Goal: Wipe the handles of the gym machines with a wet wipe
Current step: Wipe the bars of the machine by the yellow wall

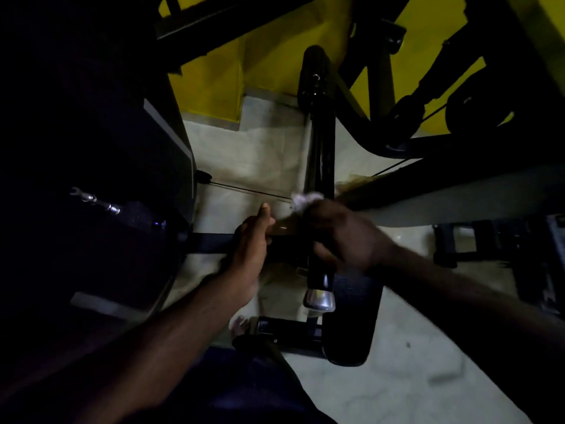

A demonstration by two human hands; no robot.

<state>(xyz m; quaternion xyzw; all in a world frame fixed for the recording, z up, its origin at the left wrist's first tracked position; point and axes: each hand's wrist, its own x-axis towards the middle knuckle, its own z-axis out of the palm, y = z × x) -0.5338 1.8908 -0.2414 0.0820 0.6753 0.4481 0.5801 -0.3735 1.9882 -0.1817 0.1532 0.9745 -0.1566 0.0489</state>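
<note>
Dim pale floor (260,154) and a yellow wall (214,87) back the black machines; at left, the left hand (253,240) is curled round a horizontal black bar (208,243). Just right of it the white wet wipe (305,199) sits against the upright black handle (319,148), clamped there by the right hand (339,237). By my judgement 1 handle is mid-wipe, with its upper length and the machines at right left to do.

Both forearms outstretched, left hand (253,240) curled on the crossbar (211,243), thumb up, right hand (345,237) with fingers (321,251) round the handle (319,148).
</note>
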